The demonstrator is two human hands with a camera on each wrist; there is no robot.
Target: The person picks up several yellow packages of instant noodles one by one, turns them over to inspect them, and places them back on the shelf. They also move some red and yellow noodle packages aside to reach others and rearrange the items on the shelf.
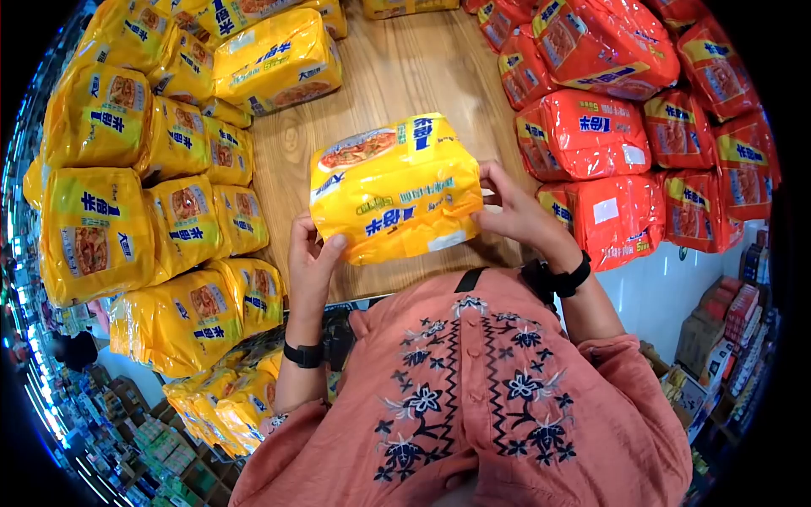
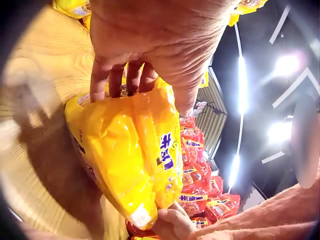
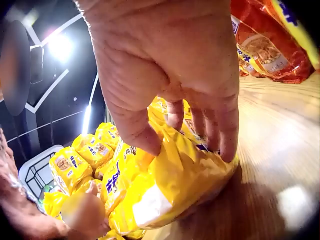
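Observation:
A yellow multipack of instant noodles (image 1: 397,190) is held over the wooden table in front of the body, its printed side tilted toward the head camera. My left hand (image 1: 311,258) grips its left end, the thumb on the near side. At the opposite end my right hand (image 1: 517,211) grips the wrapper between thumb and fingers. In the left wrist view, the left fingers (image 2: 116,80) reach behind the crinkled end of the pack (image 2: 125,145). The right wrist view shows the right thumb (image 3: 142,140) pressing the film near a white label.
Yellow noodle packs (image 1: 97,228) are stacked along the left side, with another yellow pack (image 1: 274,63) at the back left. Red noodle packs (image 1: 583,139) are piled along the right. Bare wood (image 1: 397,68) of the table shows between the stacks. Store shelves stand beyond.

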